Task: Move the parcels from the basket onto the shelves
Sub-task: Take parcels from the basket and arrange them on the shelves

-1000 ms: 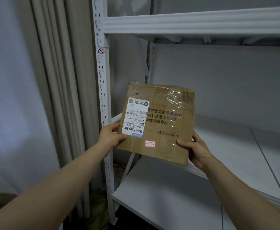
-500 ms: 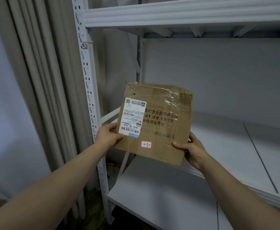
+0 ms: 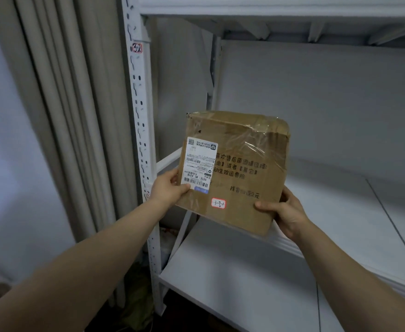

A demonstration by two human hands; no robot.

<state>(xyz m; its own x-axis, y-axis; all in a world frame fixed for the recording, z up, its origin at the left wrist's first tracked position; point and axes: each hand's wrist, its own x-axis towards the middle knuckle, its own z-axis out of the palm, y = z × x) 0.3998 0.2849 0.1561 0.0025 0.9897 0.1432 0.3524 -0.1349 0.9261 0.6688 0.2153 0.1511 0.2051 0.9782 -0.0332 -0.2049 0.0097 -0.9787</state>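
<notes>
One taped cardboard parcel (image 3: 235, 168) is held tilted over the front edge of the white middle shelf (image 3: 340, 224), gripped at its 8 o'clock corner by the left hand (image 3: 168, 190) and its 4 o'clock corner by the right hand (image 3: 285, 212).

1. We see the parcel (image 3: 240, 178) in plain brown cardboard, with black printed characters across its front and glossy clear tape wrinkled over its upper right corner.
2. Its shipping label (image 3: 198, 164) is white, carrying black barcodes and small black text, with a short blue strip at its lower edge.
3. We note a small sticker (image 3: 218, 203) near the parcel's bottom edge, white with a red border and dark handwriting.
4. The shelves (image 3: 340, 212) look white to pale grey, unpatterned.
5. The upright (image 3: 138, 116) is white with a regular column of dark slots; its tag (image 3: 137, 48) is white, red-edged, with dark numerals.
6. We find the curtain (image 3: 65, 116) beige, in vertical folds.
7. The wall (image 3: 5, 164) is pale bluish white.
</notes>
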